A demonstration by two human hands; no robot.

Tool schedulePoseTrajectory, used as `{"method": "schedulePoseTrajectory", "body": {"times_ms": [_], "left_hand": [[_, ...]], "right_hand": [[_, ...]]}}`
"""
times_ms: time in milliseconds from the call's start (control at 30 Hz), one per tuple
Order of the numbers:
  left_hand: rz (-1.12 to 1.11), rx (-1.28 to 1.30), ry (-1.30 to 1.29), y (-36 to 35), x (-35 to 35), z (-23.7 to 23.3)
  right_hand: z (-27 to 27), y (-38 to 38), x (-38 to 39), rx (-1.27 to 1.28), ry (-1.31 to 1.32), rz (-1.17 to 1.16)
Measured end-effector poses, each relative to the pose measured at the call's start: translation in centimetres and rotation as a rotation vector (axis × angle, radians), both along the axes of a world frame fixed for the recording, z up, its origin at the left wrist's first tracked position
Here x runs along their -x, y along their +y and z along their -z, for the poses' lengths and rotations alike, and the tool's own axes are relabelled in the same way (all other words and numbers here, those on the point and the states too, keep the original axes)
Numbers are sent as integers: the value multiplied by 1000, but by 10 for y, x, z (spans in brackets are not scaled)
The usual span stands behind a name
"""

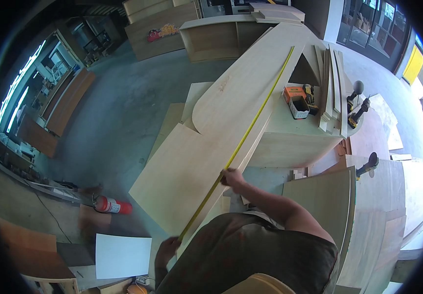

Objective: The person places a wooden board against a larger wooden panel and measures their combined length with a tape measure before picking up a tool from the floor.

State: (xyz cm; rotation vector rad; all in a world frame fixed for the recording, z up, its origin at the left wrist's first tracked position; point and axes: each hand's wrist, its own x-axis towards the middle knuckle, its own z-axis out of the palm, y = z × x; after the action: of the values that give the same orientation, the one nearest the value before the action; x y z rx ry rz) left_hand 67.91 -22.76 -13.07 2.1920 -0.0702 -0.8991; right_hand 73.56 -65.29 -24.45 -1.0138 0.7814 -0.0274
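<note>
At the lower left of the frame, my left hand [167, 250] is at the near end of the yellow tape measure [245, 138]; I can't tell how its fingers close there. The tape lies on the long wooden board [172, 171], its long axis slanting from lower left to upper right, along the board's right side. Near the middle, my right hand [231, 177] seems to pinch the tape at the board's edge. From there it runs away from me to its far end, upper right, nearer my right hand than my left.
</note>
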Motion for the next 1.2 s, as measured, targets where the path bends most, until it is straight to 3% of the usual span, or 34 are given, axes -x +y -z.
{"method": "schedulePoseTrajectory", "body": {"times_ms": [133,233,333,400,467,667,867,1033,1200], "left_hand": [[-77,-191,135,124,42,-18],[-183,-80,84,180,55,6],[-50,-195,-124,120,38,-6],[-54,-106,-168,85,17,22],[15,-53,-304,23,-1,20],[104,27,-324,-127,-41,8],[132,63,-219,-167,-53,15],[9,62,89,-116,-37,-5],[-59,32,169,28,-13,14]], "right_hand": [[15,-75,-36,198,40,136],[33,-117,-56,250,2,250],[15,-127,-61,115,24,377],[20,-129,-60,96,29,312],[16,-114,-50,-23,37,181],[-11,-27,2,-179,-11,-37],[-2,-7,12,-102,-93,86],[-1,-38,-18,41,-76,235],[16,-99,-43,205,16,324]]}}
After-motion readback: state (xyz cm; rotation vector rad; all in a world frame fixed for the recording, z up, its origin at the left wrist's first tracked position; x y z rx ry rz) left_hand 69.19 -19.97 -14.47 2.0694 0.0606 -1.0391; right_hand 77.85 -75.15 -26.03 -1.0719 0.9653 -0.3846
